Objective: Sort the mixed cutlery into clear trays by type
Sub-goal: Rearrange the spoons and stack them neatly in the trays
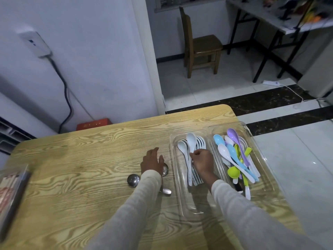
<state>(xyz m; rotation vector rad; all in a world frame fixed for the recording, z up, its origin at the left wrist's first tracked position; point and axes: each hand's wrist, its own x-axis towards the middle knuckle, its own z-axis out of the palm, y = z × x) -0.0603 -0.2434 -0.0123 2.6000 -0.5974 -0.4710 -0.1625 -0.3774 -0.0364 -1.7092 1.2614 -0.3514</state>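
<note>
Pinching the handle of a white spoon (191, 141) between thumb and fingertips, the right grip (202, 162) sits over the left clear tray (191, 202). The spoon's bowl is raised above a row of other white spoons (200, 142) lying in that tray. Just beside it, the right clear tray (268, 179) holds a loose pile of coloured plastic spoons (234, 159). The left grip (152, 162) lies on the wooden surface (72, 168) with fingers straight, holding nothing and partly covering a metal spoon (165, 170). A second metal spoon (133, 180) rests near its wrist. Another clear tray (10, 192) stands at the surface's far-left edge; its contents are blurred.
</note>
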